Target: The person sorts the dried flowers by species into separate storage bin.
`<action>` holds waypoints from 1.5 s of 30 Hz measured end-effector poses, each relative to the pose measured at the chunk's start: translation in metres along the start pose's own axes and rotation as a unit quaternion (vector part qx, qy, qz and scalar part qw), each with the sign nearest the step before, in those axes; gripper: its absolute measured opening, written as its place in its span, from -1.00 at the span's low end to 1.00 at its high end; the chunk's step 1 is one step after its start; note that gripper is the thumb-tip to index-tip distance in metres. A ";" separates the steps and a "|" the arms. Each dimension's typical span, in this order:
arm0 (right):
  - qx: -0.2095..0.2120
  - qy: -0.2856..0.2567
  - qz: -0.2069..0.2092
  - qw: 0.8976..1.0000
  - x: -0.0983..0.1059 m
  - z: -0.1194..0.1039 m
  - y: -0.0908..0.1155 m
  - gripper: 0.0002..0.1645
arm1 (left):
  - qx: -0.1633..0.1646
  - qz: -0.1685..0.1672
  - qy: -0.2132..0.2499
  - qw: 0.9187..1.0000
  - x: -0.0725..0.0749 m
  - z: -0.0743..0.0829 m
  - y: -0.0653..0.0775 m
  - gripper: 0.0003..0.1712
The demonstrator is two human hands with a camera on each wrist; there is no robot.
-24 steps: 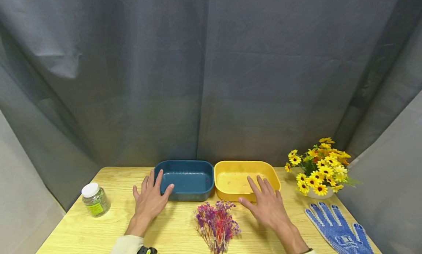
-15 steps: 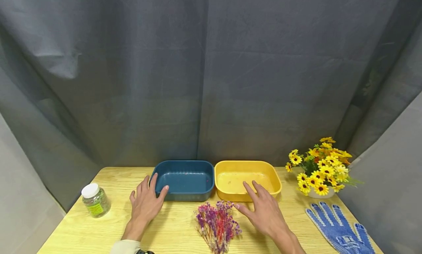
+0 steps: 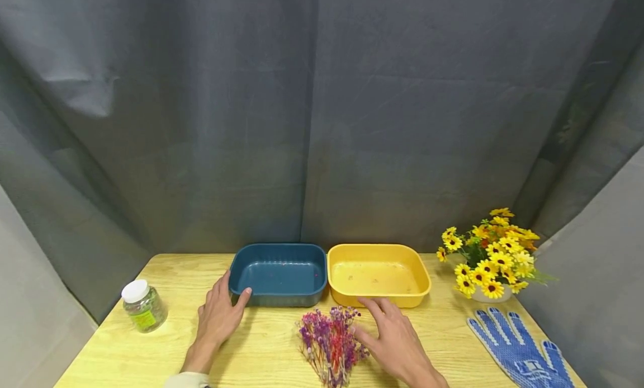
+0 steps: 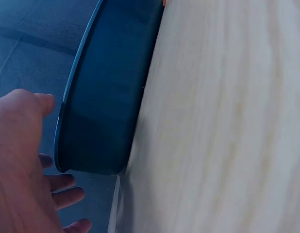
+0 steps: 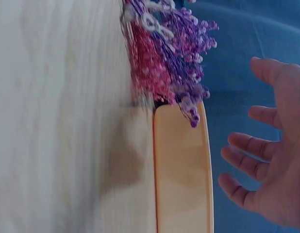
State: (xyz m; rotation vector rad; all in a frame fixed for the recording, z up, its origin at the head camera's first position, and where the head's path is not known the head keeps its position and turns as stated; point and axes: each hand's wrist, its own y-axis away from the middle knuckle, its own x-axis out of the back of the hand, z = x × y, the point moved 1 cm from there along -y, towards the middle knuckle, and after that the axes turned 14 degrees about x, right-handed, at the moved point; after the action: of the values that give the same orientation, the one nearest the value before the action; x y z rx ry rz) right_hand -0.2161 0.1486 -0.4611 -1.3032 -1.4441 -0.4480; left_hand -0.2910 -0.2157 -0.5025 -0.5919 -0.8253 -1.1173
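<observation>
My left hand [image 3: 217,315] is at the near left corner of the blue bin [image 3: 282,276], fingers spread and holding nothing; the left wrist view shows its thumb beside the bin's rim. My right hand [image 3: 394,337] hovers in front of the yellow bin [image 3: 379,273], its fingers loosely bent with nothing between them. Just left of its thumb lies a bunch of purple and pink dried flowers [image 3: 332,340] on the table. In the right wrist view the flowers [image 5: 174,58] show beyond the right hand's thumb. Both bins hold only small specks.
A clear jar [image 3: 145,307] with a white lid and green label stands at the left of the wooden table [image 3: 271,349]. At the right are a pot of yellow flowers [image 3: 490,259] and a blue glove [image 3: 523,349]. A grey curtain [image 3: 312,119] hangs behind.
Both hands have drawn back toward the near edge, away from the bins. The right hand has moved closer to the dried flowers; the left has shifted slightly left. The objects stay where they were.
</observation>
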 end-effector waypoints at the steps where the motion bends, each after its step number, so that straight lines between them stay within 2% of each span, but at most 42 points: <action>1: 0.002 -0.003 0.001 1.000 0.000 -0.002 0.001 -0.35 | 0.001 -0.001 0.002 1.000 0.000 -0.001 0.000 0.02; 4: 0.019 -0.008 0.011 1.000 0.000 -0.009 0.002 -0.42 | 0.003 -0.009 0.006 1.000 0.001 -0.003 0.000 -0.01; 9: 0.036 -0.022 0.000 0.999 -0.001 -0.020 0.003 -0.55 | 0.006 -0.029 0.014 0.999 0.001 -0.003 0.000 -0.02; 14: 0.059 -0.093 -0.047 0.993 -0.007 -0.028 0.003 -0.57 | 0.011 -0.044 0.026 0.999 0.001 -0.006 0.001 -0.03; 19: 0.075 -0.152 -0.079 0.982 -0.017 -0.034 0.004 -0.71 | 0.014 -0.049 0.034 0.998 0.001 -0.009 0.000 -0.06; 23: 0.063 -0.160 -0.094 0.981 -0.025 -0.037 0.005 -0.77 | 0.020 -0.053 0.037 0.998 0.001 -0.010 0.000 -0.06; 28: 0.046 -0.135 -0.106 0.984 -0.033 -0.040 0.007 -0.84 | 0.022 -0.053 0.046 0.997 0.001 -0.010 0.001 0.01; 37: 0.002 -0.096 -0.113 0.989 -0.039 -0.040 0.009 -0.71 | 0.015 -0.054 0.069 0.996 0.001 -0.008 0.000 0.06; 45: -0.029 -0.122 -0.124 0.984 -0.044 -0.037 0.010 -0.67 | 0.014 -0.051 0.091 0.994 -0.003 -0.009 0.000 0.02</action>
State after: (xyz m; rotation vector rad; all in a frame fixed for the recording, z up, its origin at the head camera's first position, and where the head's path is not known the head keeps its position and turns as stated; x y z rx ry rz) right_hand -0.1986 0.1012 -0.4901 -1.2623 -1.8226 -0.5089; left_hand -0.2893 -0.2208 -0.5101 -0.4223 -0.7184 -1.2315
